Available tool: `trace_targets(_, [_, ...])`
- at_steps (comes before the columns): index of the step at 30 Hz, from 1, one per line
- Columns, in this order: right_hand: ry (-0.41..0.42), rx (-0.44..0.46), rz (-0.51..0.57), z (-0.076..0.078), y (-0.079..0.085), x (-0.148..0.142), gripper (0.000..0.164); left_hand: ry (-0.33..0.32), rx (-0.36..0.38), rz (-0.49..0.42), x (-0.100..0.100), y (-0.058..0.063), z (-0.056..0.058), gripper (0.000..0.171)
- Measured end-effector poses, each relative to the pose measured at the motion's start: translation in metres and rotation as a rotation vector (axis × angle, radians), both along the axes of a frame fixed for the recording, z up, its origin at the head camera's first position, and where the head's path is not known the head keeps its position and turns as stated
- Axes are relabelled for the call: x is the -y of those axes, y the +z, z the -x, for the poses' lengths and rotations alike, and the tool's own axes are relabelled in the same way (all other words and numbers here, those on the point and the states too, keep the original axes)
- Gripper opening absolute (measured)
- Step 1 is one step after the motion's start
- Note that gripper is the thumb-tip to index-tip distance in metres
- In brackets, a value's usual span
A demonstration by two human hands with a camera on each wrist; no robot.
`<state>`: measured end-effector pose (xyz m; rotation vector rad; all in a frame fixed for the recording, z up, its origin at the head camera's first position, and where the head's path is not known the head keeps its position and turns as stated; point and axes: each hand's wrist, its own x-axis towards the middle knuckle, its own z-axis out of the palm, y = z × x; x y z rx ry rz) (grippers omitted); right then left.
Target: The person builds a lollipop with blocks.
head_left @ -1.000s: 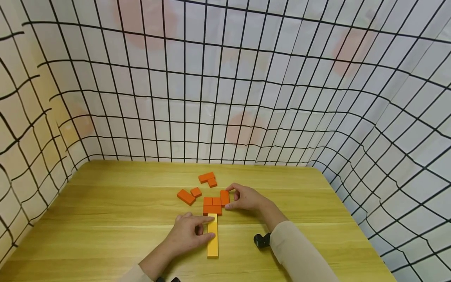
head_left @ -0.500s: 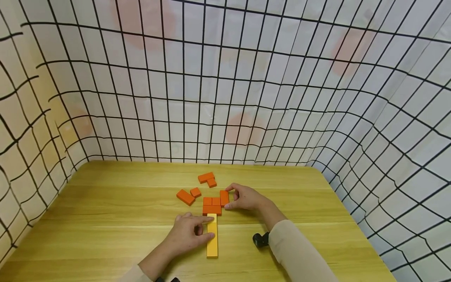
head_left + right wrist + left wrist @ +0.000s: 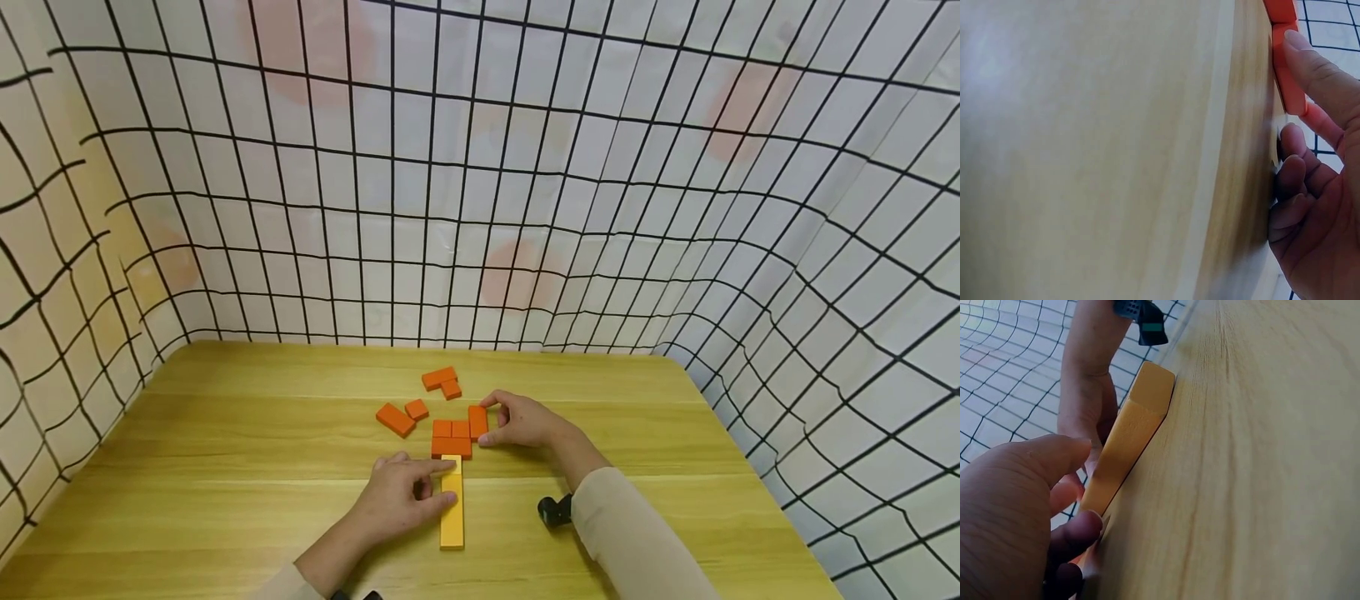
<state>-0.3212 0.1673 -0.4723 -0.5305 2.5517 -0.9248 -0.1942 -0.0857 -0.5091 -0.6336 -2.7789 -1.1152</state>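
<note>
In the head view my left hand (image 3: 397, 497) rests beside a narrow yellow strip, its index finger reaching onto the small pale-yellow block (image 3: 456, 460) at the far end. The thumb touches the long yellow block (image 3: 452, 529); the left wrist view shows that block (image 3: 1129, 434) lying flat. My right hand (image 3: 527, 421) pinches an upright-lying orange block (image 3: 477, 422) between thumb and index finger, at its near and far ends. This block sits against the right side of two small orange blocks (image 3: 442, 428), which lie behind a wider orange block (image 3: 451, 447).
Two loose orange pieces lie to the left, a longer block (image 3: 395, 419) and a small block (image 3: 417, 409). Farther back are another long orange block (image 3: 438, 377) and a small one (image 3: 452, 389). A black-gridded white curtain (image 3: 465, 192) surrounds the wooden table (image 3: 240, 450).
</note>
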Motion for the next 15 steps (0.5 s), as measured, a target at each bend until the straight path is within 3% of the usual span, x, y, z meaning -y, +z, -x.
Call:
trace_targets(10, [0.002,-0.005,-0.007,-0.0013,0.0031,0.0015,0.059,0.037,0.032,-0.078,-0.0010,0.0013,0.0011,0.037])
trace_targets(15, [0.010,-0.005,-0.007,0.0000,0.0005,0.0007,0.059,0.031,0.092,-0.159,0.0004,0.0039,0.0040,0.036])
